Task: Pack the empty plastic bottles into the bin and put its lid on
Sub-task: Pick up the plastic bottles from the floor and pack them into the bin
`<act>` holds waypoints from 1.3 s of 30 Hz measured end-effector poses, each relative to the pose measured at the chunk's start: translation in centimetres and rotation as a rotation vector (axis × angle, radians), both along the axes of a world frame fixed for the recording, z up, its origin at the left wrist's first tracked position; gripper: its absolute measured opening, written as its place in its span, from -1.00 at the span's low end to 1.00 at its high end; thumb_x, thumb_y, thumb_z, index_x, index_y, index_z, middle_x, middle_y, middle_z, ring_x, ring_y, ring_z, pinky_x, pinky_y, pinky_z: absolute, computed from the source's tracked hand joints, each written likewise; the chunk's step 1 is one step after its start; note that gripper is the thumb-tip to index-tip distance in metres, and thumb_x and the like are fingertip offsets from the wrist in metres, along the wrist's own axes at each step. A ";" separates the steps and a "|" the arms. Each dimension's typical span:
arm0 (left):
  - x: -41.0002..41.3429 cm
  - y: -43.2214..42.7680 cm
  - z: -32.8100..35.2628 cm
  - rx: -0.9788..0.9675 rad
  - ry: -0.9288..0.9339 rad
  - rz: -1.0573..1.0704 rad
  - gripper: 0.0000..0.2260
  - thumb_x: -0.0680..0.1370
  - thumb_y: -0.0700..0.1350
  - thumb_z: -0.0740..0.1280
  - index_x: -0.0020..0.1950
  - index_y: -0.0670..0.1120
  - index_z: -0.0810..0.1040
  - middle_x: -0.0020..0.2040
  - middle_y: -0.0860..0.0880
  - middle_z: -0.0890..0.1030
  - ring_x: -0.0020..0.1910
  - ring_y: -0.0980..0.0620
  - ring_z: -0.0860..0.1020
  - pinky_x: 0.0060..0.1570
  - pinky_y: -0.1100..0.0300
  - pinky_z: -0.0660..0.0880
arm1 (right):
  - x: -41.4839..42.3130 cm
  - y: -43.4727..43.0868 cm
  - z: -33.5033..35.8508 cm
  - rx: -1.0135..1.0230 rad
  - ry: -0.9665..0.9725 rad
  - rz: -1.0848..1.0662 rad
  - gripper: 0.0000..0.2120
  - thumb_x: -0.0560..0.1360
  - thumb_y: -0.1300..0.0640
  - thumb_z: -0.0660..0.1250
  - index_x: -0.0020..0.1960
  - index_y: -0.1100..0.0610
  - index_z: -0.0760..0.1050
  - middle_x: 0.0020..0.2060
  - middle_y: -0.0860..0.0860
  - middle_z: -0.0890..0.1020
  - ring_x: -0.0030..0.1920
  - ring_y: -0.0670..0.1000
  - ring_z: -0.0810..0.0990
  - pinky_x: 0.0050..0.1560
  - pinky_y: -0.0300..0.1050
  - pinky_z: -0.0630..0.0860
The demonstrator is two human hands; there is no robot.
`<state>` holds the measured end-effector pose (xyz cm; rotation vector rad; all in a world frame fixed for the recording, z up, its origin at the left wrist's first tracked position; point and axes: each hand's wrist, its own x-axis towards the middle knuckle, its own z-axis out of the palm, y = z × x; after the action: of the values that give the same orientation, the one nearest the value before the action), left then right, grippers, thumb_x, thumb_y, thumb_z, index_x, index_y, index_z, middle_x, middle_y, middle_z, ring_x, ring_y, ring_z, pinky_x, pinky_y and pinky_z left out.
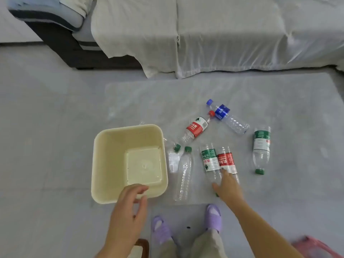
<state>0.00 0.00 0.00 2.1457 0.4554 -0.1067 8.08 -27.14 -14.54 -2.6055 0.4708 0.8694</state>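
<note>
A cream plastic bin (pixel 104 164) stands open and empty on the floor, with no lid in sight. Several empty bottles lie to its right on a clear sheet: an unlabelled one with a green cap (pixel 183 175), a green-labelled one (pixel 209 161), a red-labelled one (pixel 227 161), another red-labelled one (pixel 196 127), a blue-labelled one (pixel 229 117) and a green-labelled one (pixel 261 148) far right. My right hand (pixel 229 189) rests on the lower ends of the green- and red-labelled pair, fingers spread. My left hand (pixel 130 203) hovers over the bin's near rim, fingers loosely curled, holding nothing.
A sofa draped in white cloth (pixel 223 34) runs along the back. My feet in purple slippers (pixel 213 218) stand just behind the bottles. A pink object (pixel 316 246) sits at the bottom right, and a brown-edged object (pixel 141 246) lies by my left wrist.
</note>
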 end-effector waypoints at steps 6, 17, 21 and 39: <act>2.5 -11.6 -12.1 -0.072 0.420 -0.388 -0.47 0.46 0.04 0.21 0.40 -0.08 0.26 0.36 -0.05 0.36 0.36 -0.01 0.35 0.34 0.17 0.30 | 2.8 1.4 -3.9 -0.075 -0.077 0.022 -0.46 0.42 0.01 0.28 0.30 0.21 0.25 0.10 0.19 0.51 0.11 0.21 0.51 0.04 0.05 0.45; 3.9 -12.2 -22.6 0.166 0.539 -0.160 -0.26 0.46 -0.07 0.29 0.51 -0.18 -0.05 0.50 -0.18 0.16 0.48 -0.12 0.15 0.45 0.10 0.16 | 3.1 0.1 -8.8 -0.221 -0.044 0.199 -0.22 0.47 -0.01 0.25 0.51 0.06 -0.15 0.10 0.23 0.50 0.07 0.21 0.52 0.05 0.06 0.52; 3.9 -12.0 -18.3 0.102 0.429 -0.299 -0.41 0.53 -0.02 0.20 0.50 -0.09 0.06 0.52 -0.06 0.14 0.49 -0.02 0.12 0.45 0.15 0.14 | 4.2 -0.2 -5.3 0.078 -0.087 -0.057 -0.26 0.35 0.02 0.39 0.41 0.10 0.12 0.08 0.15 0.53 0.05 0.19 0.53 0.01 0.06 0.49; 1.3 11.9 -7.4 0.247 0.388 0.263 -0.61 0.54 0.01 0.22 0.29 -0.18 0.36 0.15 -0.17 0.55 0.06 -0.18 0.56 0.06 -0.03 0.51 | 1.6 17.9 12.9 0.707 -0.293 0.185 -0.21 0.33 0.04 0.47 0.43 0.00 0.13 0.29 -0.23 0.39 0.26 -0.32 0.37 0.22 -0.43 0.28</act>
<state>1.31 11.88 -7.42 2.2866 1.0172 -0.3365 9.68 -9.20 -1.64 -2.0720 -0.1481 0.5507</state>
